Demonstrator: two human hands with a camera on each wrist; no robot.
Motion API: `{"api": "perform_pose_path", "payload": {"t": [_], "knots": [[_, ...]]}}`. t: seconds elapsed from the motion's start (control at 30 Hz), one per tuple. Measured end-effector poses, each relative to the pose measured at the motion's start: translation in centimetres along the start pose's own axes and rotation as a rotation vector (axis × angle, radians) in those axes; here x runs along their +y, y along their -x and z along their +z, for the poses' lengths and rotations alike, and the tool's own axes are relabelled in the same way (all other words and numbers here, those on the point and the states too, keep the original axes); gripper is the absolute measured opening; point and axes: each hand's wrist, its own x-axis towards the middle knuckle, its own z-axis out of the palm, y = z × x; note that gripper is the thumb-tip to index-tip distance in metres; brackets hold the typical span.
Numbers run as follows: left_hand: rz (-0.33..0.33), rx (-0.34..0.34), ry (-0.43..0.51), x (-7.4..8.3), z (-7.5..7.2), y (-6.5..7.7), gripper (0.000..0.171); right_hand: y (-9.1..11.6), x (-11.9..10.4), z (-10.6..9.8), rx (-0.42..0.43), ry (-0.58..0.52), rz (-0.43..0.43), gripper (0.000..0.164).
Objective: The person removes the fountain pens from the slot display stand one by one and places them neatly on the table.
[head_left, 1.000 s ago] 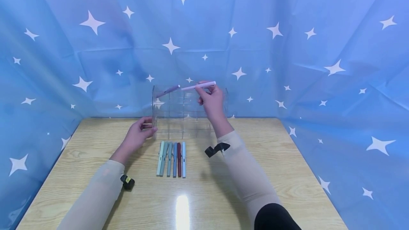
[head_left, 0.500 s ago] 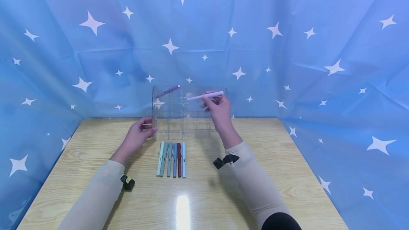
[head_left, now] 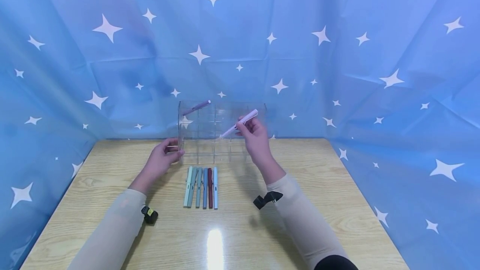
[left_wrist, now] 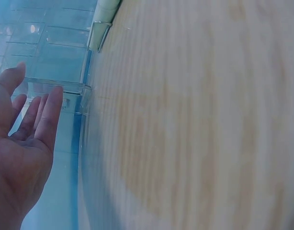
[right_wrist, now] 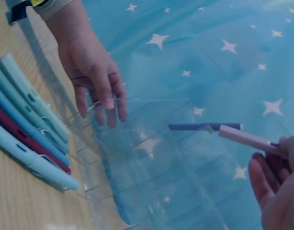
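In the head view my right hand pinches a pale lilac pen between thumb and fingers. The pen tilts, lower end to the left, in front of a clear plastic organizer divided into compartments. A darker purple pen leans in the organizer's top left compartment; it also shows in the right wrist view, near the lilac pen. At the organizer's left side, my left hand rests its fairly straight fingers on the outer wall, thumb at the front corner. In the left wrist view those fingers are extended.
Several capped pens lie side by side before the organizer: a mint pen, grey-green ones, a blue pen, a dark red pen and a light blue pen. A star-patterned blue curtain hangs behind the wooden table.
My right hand has moved right and down with the lilac pen, whose left end has swung down to a steeper tilt. The left hand, organizer and row of pens have stayed put.
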Motion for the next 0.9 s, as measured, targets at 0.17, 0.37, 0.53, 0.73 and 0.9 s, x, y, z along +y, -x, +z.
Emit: {"api": "perform_pose_path", "payload": {"t": [0.17, 0.37, 0.53, 0.73, 0.9], "knots": [[0.001, 0.000, 0.004, 0.0, 0.0, 0.0, 0.058, 0.7, 0.5, -0.1, -0.075, 0.009, 0.011, 0.023], [-0.005, 0.002, 0.009, 0.1, 0.0, 0.1, 0.058, 1.4, 0.9, -0.5, -0.192, 0.037, 0.058, 0.027], [-0.006, 0.002, 0.010, 0.0, 0.0, 0.1, 0.058, 1.8, 1.0, -0.7, -0.232, 0.089, 0.084, 0.033], [-0.005, -0.002, 0.005, 0.0, 0.0, 0.1, 0.058, 2.3, 1.3, -1.0, -0.247, 0.144, 0.077, 0.045], [-0.012, 0.000, -0.005, 0.0, 0.0, 0.1, 0.059, 2.5, 1.9, -1.4, -0.256, 0.152, 0.086, 0.054]]}}
